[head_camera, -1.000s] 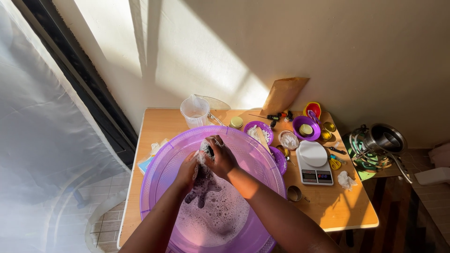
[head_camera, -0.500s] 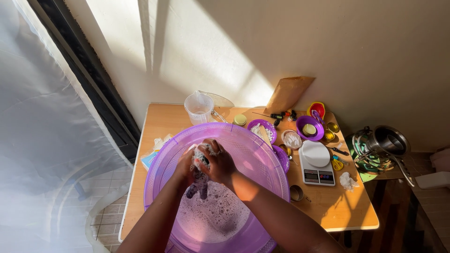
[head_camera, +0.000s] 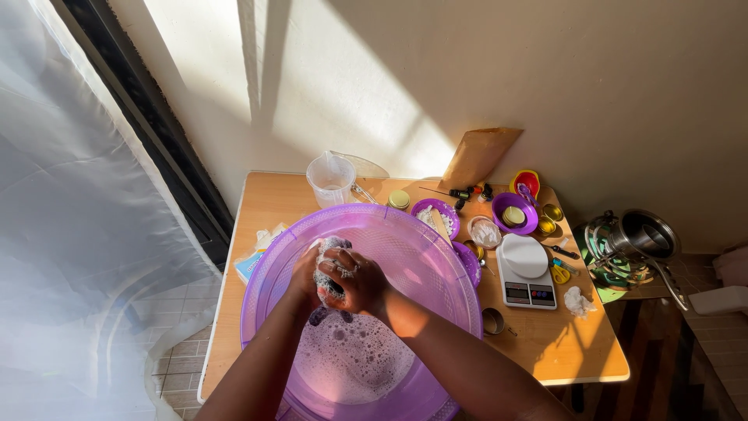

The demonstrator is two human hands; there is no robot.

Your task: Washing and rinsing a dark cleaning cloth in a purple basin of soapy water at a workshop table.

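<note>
Both my hands, left hand [head_camera: 302, 274] and right hand [head_camera: 354, 282], clench a soapy cloth [head_camera: 330, 269] over the purple basin [head_camera: 436, 257], so drips land in the suds [head_camera: 351, 359] below; the kitchen scale [head_camera: 527, 270] sits dry to my right.

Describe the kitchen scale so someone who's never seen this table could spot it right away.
Start at the big purple basin on the wooden table and look just right of it. The kitchen scale lies there, flat and white, with a dark display strip; the things around it are small round bowls and tins.
</note>
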